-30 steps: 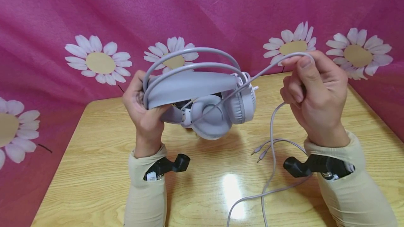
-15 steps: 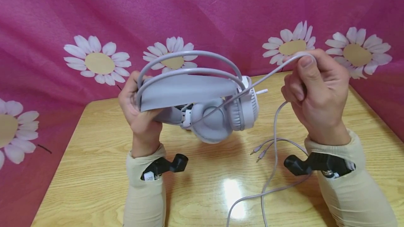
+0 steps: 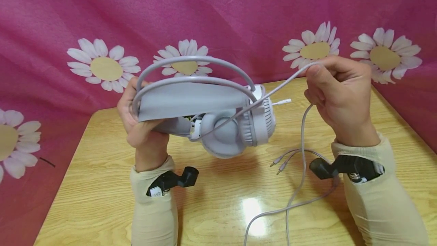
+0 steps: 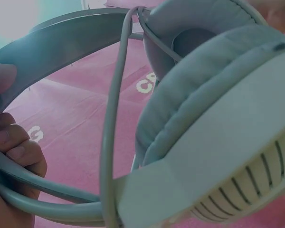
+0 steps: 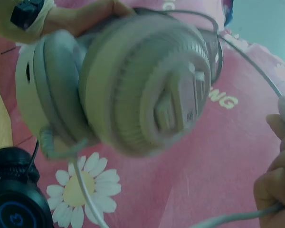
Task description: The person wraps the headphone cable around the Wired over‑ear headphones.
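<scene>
A pale grey and white headset (image 3: 194, 101) hangs over the table in the head view, its padded headband and two thin arched bars at the left, its ear cups at the right. My left hand (image 3: 145, 134) grips the headband, fingers wrapped behind it; the left wrist view shows fingertips (image 4: 21, 147) curled there. The grey cable (image 3: 286, 81) stretches from the headset across an ear cup (image 3: 261, 122) to my right hand (image 3: 345, 98), which pinches it between thumb and index finger. A white stick-like piece (image 3: 282, 102) juts out from the right ear cup.
The cable's two plugs (image 3: 277, 164) lie on the wooden table (image 3: 102, 170), near loose loops of cable. A black headset (image 5: 16, 199) appears in the right wrist view, mostly hidden behind the grey one in the head view. A pink cloth (image 3: 239, 18) with daisies hangs behind.
My left hand has carried the headset to the left and slightly down. The white piece on the ear cup shows more. My right hand has shifted slightly, still pinching the cable.
</scene>
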`<state>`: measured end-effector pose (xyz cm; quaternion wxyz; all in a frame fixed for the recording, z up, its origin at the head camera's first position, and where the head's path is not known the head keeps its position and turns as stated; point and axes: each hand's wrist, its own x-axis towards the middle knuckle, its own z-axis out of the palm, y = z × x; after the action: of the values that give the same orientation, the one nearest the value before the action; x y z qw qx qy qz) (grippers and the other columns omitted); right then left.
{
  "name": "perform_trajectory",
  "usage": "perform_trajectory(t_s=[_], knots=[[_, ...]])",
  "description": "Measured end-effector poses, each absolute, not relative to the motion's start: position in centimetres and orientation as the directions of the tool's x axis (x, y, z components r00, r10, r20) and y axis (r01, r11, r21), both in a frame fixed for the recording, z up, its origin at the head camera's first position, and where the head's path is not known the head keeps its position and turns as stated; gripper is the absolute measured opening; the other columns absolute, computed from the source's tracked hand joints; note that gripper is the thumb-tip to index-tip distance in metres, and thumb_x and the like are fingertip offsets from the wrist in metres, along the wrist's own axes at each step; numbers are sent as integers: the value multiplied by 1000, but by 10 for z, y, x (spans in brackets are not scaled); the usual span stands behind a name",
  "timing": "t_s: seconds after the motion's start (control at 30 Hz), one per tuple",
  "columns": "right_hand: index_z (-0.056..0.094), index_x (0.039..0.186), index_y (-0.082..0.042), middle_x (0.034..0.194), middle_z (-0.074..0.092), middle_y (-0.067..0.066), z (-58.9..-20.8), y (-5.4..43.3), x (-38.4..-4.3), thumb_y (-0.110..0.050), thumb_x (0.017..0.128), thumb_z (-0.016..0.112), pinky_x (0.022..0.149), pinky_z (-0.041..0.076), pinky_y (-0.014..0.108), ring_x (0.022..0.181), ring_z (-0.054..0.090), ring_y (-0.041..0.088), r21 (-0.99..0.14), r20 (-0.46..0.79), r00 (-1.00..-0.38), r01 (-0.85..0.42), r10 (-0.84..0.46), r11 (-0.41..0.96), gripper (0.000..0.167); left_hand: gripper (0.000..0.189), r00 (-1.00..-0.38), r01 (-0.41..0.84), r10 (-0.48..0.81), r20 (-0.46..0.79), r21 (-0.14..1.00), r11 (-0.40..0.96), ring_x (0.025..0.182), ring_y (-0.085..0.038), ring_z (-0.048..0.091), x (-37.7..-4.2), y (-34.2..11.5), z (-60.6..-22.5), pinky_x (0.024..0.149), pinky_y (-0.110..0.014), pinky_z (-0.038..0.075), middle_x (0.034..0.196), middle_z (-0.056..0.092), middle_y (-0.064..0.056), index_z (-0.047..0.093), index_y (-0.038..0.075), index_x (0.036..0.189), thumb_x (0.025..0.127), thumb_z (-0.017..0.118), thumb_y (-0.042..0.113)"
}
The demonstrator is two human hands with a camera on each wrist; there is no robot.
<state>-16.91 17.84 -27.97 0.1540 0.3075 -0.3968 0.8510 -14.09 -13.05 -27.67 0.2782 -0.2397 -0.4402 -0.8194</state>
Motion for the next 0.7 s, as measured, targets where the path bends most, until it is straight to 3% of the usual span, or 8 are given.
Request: perform_trajectory(t_s=[0.2, 0.4, 0.63, 0.7], knots=[[70, 87, 18, 53, 43, 5, -290, 186, -183, 18, 87, 67, 41, 13, 26, 45, 21, 14, -655, 598, -801, -465, -32, -596, 3, 32, -724, 672, -237, 648, 586, -452, 69, -20, 71, -141, -132, -276, 67, -31, 57, 73, 71, -7, 60, 1, 90, 64, 45, -11], [72, 87, 13, 59, 56, 4, -298, 191, -195, 23, 86, 64, 47, 16, 28, 51, 23, 16, -714, 548, -836, -450, -29, -537, 13, 33, -737, 657, -218, 639, 604, -451, 70, -20, 72, -140, -132, -275, 67, -31, 58, 75, 73, -7, 60, 2, 91, 65, 45, -10], [69, 83, 18, 57, 56, 7, -304, 196, -206, 17, 84, 69, 46, 19, 29, 48, 28, 16, -680, 599, -801, -520, 17, -516, 1, 29, -773, 604, -188, 605, 613, -509, 64, -15, 65, -143, -120, -277, 62, -28, 53, 71, 68, -5, 58, 2, 86, 62, 55, -13], [68, 84, 19, 58, 59, 8, -305, 197, -207, 15, 84, 71, 47, 20, 30, 49, 30, 16, -668, 613, -790, -530, 17, -523, 5, 28, -779, 589, -156, 607, 624, -513, 64, -14, 65, -143, -118, -279, 63, -27, 54, 71, 68, -4, 57, 3, 87, 63, 55, -12]])
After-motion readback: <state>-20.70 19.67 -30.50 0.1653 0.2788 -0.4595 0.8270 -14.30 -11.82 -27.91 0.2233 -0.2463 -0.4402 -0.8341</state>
